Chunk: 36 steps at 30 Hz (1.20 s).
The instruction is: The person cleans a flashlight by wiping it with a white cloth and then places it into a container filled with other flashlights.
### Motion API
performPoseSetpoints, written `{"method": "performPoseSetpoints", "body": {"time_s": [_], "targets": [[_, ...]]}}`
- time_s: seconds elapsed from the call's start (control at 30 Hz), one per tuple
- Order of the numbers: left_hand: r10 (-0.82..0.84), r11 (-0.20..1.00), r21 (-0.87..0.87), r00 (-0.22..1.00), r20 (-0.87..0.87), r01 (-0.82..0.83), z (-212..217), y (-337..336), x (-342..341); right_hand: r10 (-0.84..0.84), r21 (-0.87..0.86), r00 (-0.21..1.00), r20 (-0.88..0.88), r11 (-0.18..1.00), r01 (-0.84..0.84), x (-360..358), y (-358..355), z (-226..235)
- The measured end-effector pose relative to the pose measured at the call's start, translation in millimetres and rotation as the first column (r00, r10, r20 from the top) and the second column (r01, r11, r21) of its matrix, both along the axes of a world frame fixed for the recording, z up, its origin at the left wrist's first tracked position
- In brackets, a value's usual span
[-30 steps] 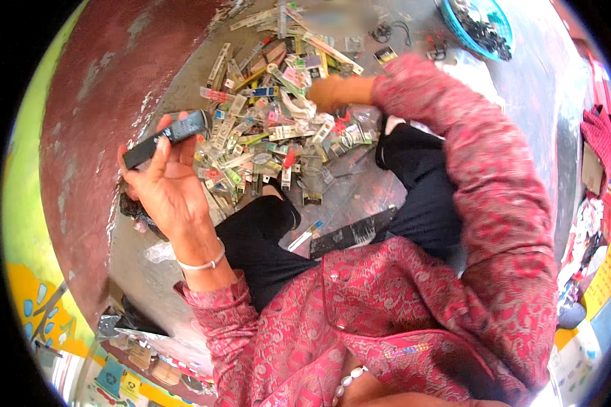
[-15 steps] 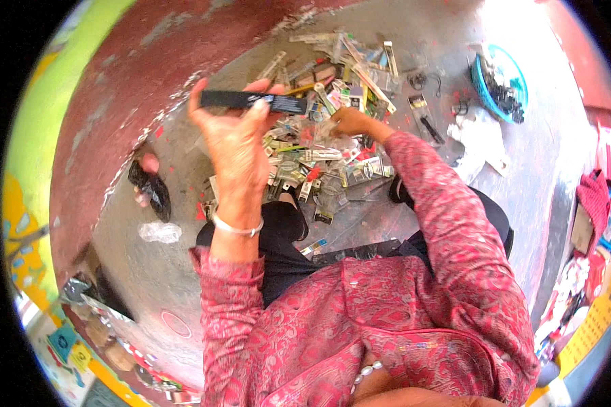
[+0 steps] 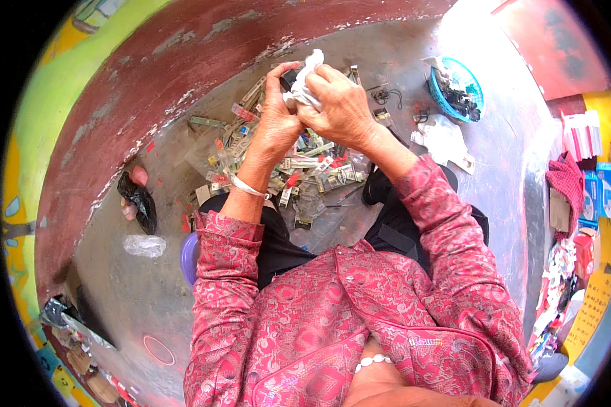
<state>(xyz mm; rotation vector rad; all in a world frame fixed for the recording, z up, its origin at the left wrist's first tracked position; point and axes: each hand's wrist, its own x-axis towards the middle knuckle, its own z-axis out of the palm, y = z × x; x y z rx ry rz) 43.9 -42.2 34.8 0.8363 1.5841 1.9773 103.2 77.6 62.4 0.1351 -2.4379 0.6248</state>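
My left hand and my right hand meet in front of me above the floor. Together they clasp a small dark flat device, mostly hidden between the fingers. My right hand presses a crumpled white cloth against it. Below the hands lies a heap of small flat packets and strips on the grey concrete floor. A white bangle sits on my left wrist. Both sleeves are red patterned fabric.
A blue basket with dark items stands at the upper right, with a white rag beside it. A black bag and a clear plastic bag lie at the left by the red wall. Boxes are stacked at the right.
My left hand carried the dark device from the left up to the middle. My right hand left the heap and now holds a white cloth against the device.
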Motion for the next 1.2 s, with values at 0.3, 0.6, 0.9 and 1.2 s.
{"method": "performPoseSetpoints", "body": {"time_s": [0.3, 0.6, 0.9, 1.2], "targets": [[-0.145, 0.984, -0.052, 0.939, 0.312, 0.17, 10.6, -17.0, -6.9, -0.31, -0.506, 0.939, 0.147, 0.792, 0.341, -36.8, 47.2, -4.2], [-0.005, 0.998, -0.057, 0.979, 0.203, 0.017, -2.2, -2.1, -6.5, -0.003, -0.326, 0.996, 0.086, 0.945, 0.031, -28.1, 15.0, 7.5], [0.169, 0.974, 0.073, 0.902, 0.397, -0.215, 0.3, -18.4, -27.9, 0.083, -0.458, 0.948, 0.308, 0.886, 0.072, 1.0, 52.7, 0.2], [0.239, 0.886, 0.249, 0.846, 0.477, -0.391, -7.0, -9.3, -28.4, -0.1, -0.525, 0.969, 0.226, 0.826, 0.207, -0.4, 13.8, -11.6]]}}
